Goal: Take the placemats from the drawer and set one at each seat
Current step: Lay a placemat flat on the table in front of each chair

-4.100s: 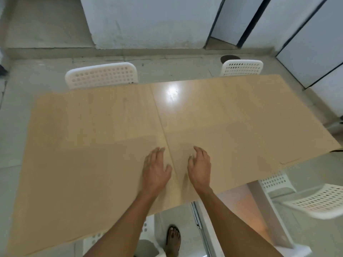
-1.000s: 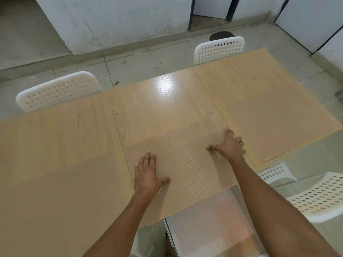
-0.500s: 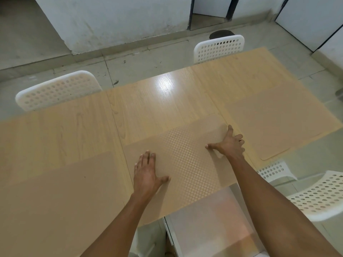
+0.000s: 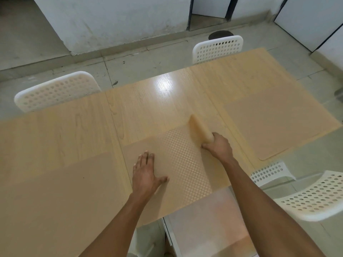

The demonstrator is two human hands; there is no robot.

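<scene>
While the far right corner of the middle placemat is pinched and peeled up by the curled fingers of the right hand, the rest of that mat is pinned flat by the left hand, whose fingers lie straight and close together, thumb spread to the side, on the mat's left part. The lifted corner is curled over toward the middle of the mat, so that a pale flap stands above the dotted surface; the remainder of the mat lies flat on the bench, its near edge reaching the bench's near rim. Two more placemats are seen already laid: a plain one at the near left and another at the near right, each well apart from the lifted corner. White perforated chairs are placed round the bench: one at the far left, one at the far right, and one near the right end. No drawer can be made out with certainty. The step in hand is judged to be the lifting or turning of the middle mat, perhaps so that it can be carried to a far seat still unserved. A firmer hold on the edge is called for next, with the left hand's pressure released so the sheet can be raised without creasing.
</scene>
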